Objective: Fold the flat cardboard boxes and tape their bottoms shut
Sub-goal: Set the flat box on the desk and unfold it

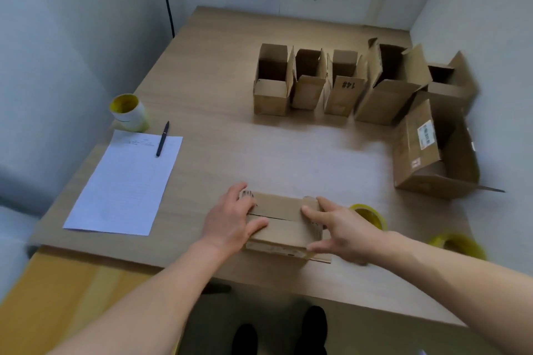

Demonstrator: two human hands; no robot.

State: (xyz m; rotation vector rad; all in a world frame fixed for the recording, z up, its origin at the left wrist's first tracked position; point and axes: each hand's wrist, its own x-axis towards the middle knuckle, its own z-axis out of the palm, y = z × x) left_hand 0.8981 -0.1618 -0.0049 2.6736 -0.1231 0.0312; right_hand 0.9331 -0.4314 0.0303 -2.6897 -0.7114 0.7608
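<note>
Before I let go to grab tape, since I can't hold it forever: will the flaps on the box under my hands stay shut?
Probably not. The box shows an untaped seam between its flaps, and both the left hand and right hand are pressing them flat, so they will likely spring up. It looks empty and light, so it may slide when nudged.

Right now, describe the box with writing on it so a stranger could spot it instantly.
Start at the row of upright open cardboard boxes at the far side of the wooden table. The marked box is third from the left. Unlike its plain neighbours, it has "14#" handwritten upside down on its front flap.
</note>
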